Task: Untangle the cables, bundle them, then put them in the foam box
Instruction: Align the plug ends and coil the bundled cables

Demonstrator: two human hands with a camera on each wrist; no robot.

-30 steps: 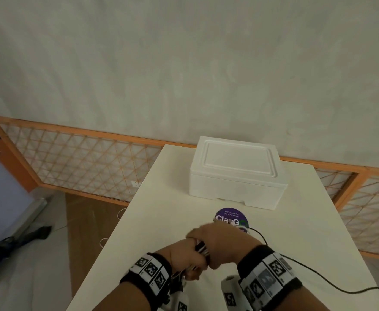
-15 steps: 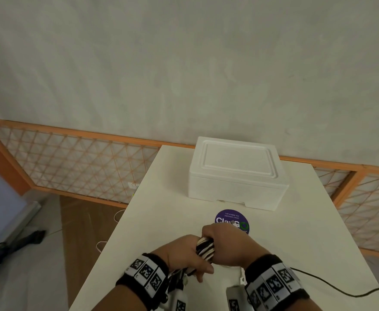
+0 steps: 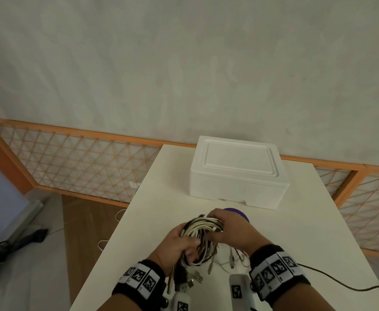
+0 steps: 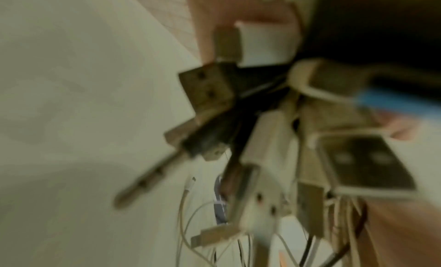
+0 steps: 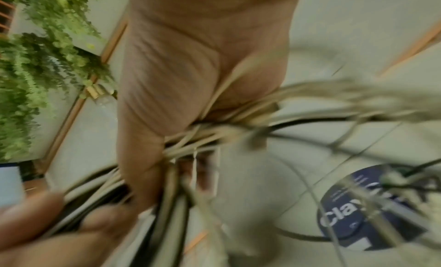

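Low in the frame, the left hand grips the near side of a coil of white and dark cables, connector plugs dangling beneath it. The right hand clasps the coil's far side, above the white tabletop. Higher, at centre, the foam box sits lidded.

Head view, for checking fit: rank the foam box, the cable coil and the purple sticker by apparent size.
1. foam box, though farther off.
2. cable coil, gripped by both hands.
3. purple sticker, mostly hidden behind the right hand, so its rank is unsure.
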